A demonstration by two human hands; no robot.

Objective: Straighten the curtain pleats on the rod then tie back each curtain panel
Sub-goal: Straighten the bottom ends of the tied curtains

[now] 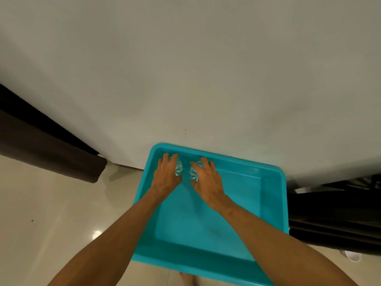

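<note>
Left hand (166,176), right hand (208,180): fingers (165,157) clamped on clear faceted pieces (179,167) near far rim of teal tray (195,223).

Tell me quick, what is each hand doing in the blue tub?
Left hand: closed, holding a clear ridged thing.
Right hand: closed, holding a second clear ridged thing.
</note>
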